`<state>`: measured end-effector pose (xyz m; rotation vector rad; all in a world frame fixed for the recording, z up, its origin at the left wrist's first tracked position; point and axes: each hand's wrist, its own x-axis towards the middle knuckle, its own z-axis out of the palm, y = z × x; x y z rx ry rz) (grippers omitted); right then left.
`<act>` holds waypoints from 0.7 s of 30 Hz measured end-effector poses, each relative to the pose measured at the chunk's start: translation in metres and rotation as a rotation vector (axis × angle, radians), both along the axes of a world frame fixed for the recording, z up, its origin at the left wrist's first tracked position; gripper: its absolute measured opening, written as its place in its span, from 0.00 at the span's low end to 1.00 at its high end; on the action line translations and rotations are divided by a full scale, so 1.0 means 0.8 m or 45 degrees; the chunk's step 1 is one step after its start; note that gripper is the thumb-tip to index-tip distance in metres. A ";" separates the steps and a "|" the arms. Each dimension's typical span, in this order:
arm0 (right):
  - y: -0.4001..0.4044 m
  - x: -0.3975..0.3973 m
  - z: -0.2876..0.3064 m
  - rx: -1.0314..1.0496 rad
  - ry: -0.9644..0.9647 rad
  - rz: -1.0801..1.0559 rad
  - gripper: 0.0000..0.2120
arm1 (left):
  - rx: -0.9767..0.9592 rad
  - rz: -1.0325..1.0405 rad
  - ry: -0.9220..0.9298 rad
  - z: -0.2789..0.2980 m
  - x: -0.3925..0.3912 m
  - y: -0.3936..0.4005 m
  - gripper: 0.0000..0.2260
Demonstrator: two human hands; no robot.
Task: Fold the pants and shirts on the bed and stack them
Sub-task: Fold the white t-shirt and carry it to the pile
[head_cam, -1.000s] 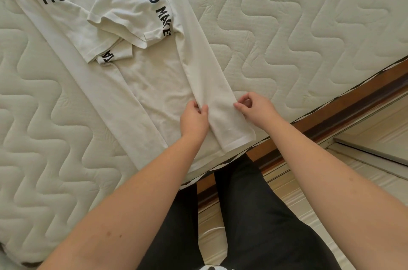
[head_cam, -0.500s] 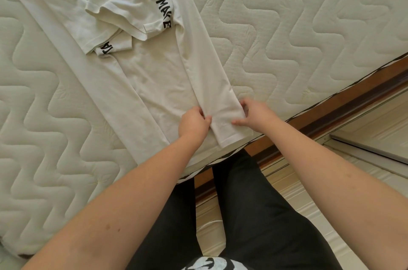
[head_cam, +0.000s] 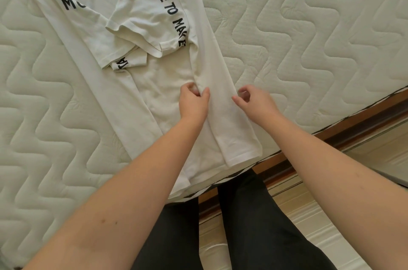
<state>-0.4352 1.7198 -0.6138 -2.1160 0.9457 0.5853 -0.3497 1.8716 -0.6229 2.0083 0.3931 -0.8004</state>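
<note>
A white shirt lies flat on the bed, which has a pale cover with wavy stitched lines. The bottom of the shirt reaches the near edge of the bed, and the top of it runs off toward the far left corner. Both long sides of the shirt are folded in toward the middle, so it looks like a long strip. The short sleeves are folded in on top, and black letters on them read "MORE TO MAKE". The left hand sits on the middle of the shirt, at the inner edge of the folded right side. Its fingers are curled, and the thumb and fingers pinch a bit of the cloth there. The right hand is just beside the outer edge of the same folded side. Its fingers are curled in with the thumb pointing at the cloth, but I cannot tell if they really hold the shirt or just touch it. The two hands are near each other, with the folded strip between them. Past the near edge of the bed there is a brown wooden frame, a pale floor and the person's legs in dark pants.
</note>
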 end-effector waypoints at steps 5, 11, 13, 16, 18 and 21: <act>0.006 0.057 -0.010 0.002 -0.006 -0.090 0.17 | -0.003 0.081 0.095 -0.007 0.050 -0.016 0.09; 0.013 0.075 -0.016 -0.322 0.118 0.041 0.15 | 0.212 -0.190 -0.007 -0.016 0.059 0.013 0.09; 0.011 0.079 -0.015 -0.306 0.118 0.023 0.15 | 0.214 -0.215 0.007 -0.017 0.058 0.020 0.09; 0.005 0.087 -0.014 -0.252 0.055 0.013 0.15 | 0.254 -0.300 -0.053 -0.016 0.060 0.021 0.10; 0.001 0.098 -0.013 -0.126 -0.031 -0.051 0.15 | 0.247 -0.278 -0.136 -0.014 0.066 0.015 0.09; -0.005 0.124 -0.011 -0.030 -0.114 -0.084 0.15 | 0.138 -0.119 -0.191 -0.011 0.088 0.001 0.14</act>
